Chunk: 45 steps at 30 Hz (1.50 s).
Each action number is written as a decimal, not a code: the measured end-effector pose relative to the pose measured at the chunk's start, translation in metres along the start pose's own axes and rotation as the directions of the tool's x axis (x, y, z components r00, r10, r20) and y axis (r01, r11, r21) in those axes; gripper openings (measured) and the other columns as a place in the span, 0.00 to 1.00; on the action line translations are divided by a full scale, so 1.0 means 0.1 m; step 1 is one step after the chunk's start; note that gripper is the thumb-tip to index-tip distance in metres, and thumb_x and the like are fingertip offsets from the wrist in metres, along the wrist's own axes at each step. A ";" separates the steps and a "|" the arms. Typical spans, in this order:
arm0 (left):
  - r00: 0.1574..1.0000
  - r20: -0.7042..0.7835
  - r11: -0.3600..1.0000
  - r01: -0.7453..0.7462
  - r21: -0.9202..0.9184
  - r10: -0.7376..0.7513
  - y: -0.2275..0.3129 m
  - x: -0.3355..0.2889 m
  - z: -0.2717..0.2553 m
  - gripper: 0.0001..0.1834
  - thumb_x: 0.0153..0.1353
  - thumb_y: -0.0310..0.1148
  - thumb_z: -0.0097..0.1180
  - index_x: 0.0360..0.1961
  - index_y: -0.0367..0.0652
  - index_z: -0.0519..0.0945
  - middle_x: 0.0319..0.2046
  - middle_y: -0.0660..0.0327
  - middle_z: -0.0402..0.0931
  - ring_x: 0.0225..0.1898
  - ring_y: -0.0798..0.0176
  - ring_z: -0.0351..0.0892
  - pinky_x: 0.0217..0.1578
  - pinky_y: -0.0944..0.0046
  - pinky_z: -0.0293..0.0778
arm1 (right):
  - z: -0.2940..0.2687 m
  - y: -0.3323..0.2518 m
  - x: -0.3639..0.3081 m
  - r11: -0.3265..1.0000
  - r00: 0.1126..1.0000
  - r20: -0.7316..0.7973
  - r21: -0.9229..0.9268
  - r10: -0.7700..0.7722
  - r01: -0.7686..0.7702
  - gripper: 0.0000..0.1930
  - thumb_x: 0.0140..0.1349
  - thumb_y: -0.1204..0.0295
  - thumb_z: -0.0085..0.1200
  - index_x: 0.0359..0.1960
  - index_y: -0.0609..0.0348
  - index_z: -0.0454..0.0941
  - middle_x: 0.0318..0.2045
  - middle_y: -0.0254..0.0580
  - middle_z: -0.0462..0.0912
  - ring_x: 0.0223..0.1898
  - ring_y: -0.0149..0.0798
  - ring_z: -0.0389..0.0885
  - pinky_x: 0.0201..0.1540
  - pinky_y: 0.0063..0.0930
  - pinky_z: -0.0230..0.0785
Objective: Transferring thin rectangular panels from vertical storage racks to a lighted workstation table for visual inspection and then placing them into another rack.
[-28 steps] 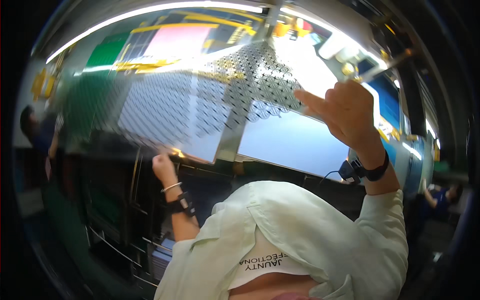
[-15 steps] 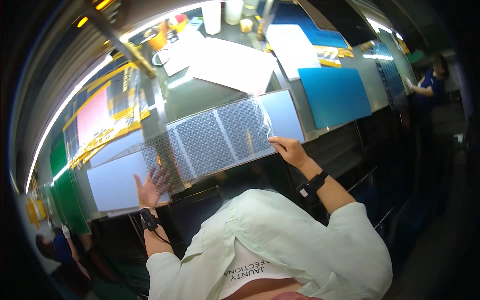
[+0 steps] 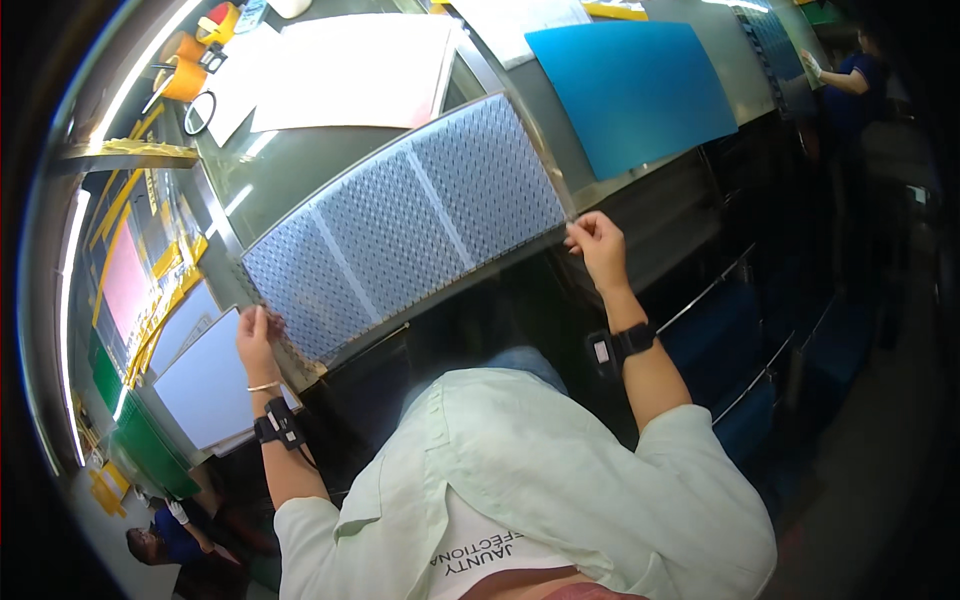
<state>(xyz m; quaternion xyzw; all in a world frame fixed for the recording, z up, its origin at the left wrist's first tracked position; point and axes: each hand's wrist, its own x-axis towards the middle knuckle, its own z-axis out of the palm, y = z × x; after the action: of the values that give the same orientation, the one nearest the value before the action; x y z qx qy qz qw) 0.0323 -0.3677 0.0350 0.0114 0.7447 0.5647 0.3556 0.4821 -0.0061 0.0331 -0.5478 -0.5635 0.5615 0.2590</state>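
A clear film sheet (image 3: 385, 240) printed with small dark marks lies in front of me over a pale panel, tilted so its right end sits farther off. Two lighter bands cross it. My left hand (image 3: 257, 345) is closed, its fingertips pinching the film's left edge. At the opposite end my right hand (image 3: 605, 258) pinches the near right corner between thumb and fingers. The panel beneath is almost wholly covered by the film.
Pale panels (image 3: 215, 385) lie to the left, near a pink sheet (image 3: 125, 275) and a green sheet (image 3: 150, 450). White sheets (image 3: 350, 75) and orange tape rolls (image 3: 182, 78) are beyond; a blue sheet (image 3: 635, 95) is farther right. Co-workers stand at right (image 3: 848, 85) and lower left (image 3: 175, 535).
My left hand has gone from spread fingers against the film to a pinch at its left edge. The film now lies squarely over the pale panel. My right hand still holds its corner.
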 end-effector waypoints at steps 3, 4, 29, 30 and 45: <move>0.991 -0.045 0.992 -0.124 0.026 0.125 0.10 0.13 0.12 0.09 0.68 0.35 0.52 0.42 0.40 0.76 0.31 0.64 0.78 0.31 0.68 0.78 0.34 0.69 0.76 | 0.03 0.06 0.19 0.946 0.983 -0.063 -0.289 -0.175 0.150 0.09 0.53 0.75 0.64 0.25 0.64 0.75 0.25 0.36 0.75 0.25 0.30 0.74 0.30 0.25 0.68; 0.990 -0.051 0.991 -0.131 0.036 0.132 0.13 0.13 0.13 0.09 0.68 0.33 0.52 0.42 0.39 0.76 0.32 0.63 0.78 0.31 0.68 0.78 0.34 0.69 0.77 | 0.04 0.08 0.22 0.942 0.981 -0.066 -0.296 -0.185 0.158 0.09 0.53 0.75 0.64 0.25 0.64 0.75 0.25 0.36 0.75 0.26 0.31 0.73 0.31 0.26 0.68; 0.950 -0.051 0.950 0.310 0.026 -0.309 0.36 0.29 0.20 0.13 0.65 0.44 0.56 0.32 0.46 0.77 0.26 0.63 0.78 0.29 0.65 0.79 0.31 0.68 0.75 | 0.09 0.04 0.22 0.908 0.992 -0.042 -0.409 -0.115 0.088 0.10 0.57 0.71 0.61 0.26 0.63 0.73 0.22 0.40 0.76 0.24 0.35 0.72 0.31 0.30 0.67; 0.967 -0.050 0.962 0.254 0.103 -0.250 0.34 0.32 0.22 0.12 0.65 0.43 0.56 0.32 0.47 0.77 0.26 0.64 0.77 0.28 0.66 0.79 0.30 0.70 0.74 | 0.09 0.05 0.22 0.918 0.997 -0.054 -0.394 -0.062 0.036 0.10 0.57 0.71 0.61 0.26 0.63 0.73 0.21 0.39 0.76 0.24 0.34 0.72 0.31 0.29 0.67; 0.998 -0.009 0.996 0.059 0.060 -0.059 0.02 0.34 0.12 0.09 0.66 0.38 0.56 0.33 0.45 0.78 0.27 0.67 0.78 0.26 0.72 0.76 0.31 0.72 0.74 | 0.06 -0.05 0.26 0.980 0.986 0.009 -0.114 0.164 -0.162 0.09 0.60 0.73 0.59 0.26 0.62 0.73 0.21 0.31 0.75 0.23 0.24 0.72 0.29 0.19 0.68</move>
<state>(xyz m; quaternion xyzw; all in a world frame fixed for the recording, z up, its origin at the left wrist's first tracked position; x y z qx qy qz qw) 0.0121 -0.3427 0.0180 -0.0018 0.7625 0.5314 0.3690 0.4687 0.0163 0.0279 -0.6008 -0.5500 0.5529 0.1755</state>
